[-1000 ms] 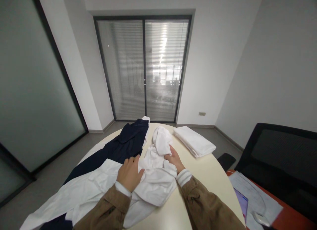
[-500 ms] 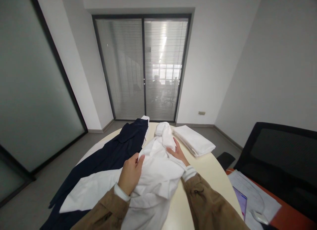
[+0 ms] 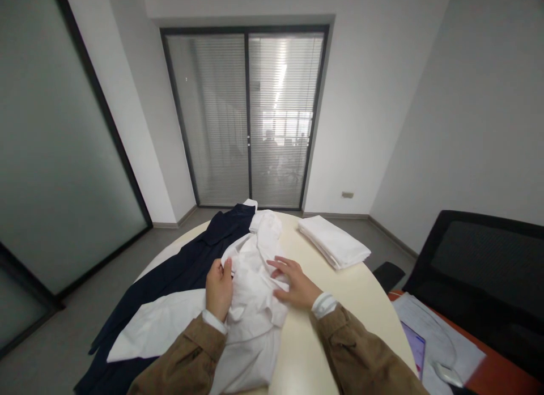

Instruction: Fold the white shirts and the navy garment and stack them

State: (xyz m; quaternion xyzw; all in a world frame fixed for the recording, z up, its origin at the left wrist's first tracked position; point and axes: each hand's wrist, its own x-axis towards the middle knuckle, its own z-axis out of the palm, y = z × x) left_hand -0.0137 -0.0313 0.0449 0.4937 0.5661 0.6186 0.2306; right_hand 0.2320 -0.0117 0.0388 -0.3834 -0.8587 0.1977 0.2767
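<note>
A rumpled white shirt point(image 3: 250, 293) lies lengthwise on the round table, its bunched far end near the table's back edge. My left hand point(image 3: 220, 287) is closed on the shirt's left edge, thumb on top. At the right edge my right hand point(image 3: 293, 281) hovers with fingers spread, the fingertips at or just over the cloth; whether they touch it I cannot tell. Directly left of the shirt is a dark navy garment point(image 3: 187, 276), with a white cloth piece point(image 3: 159, 325) lying over it.
A folded white cloth point(image 3: 334, 242) sits at the back right of the cream table point(image 3: 340, 327). To the right are a black mesh chair point(image 3: 480, 270), an orange surface with papers point(image 3: 442, 327), a phone-like device point(image 3: 414, 347) and a white mouse point(image 3: 447, 374). Blinds-covered glass doors point(image 3: 246, 117) stand behind.
The shirt has shifted left, closer to the navy garment, along with my left hand. My right hand has come off its hold, moved slightly left and nearer, and spread its fingers.
</note>
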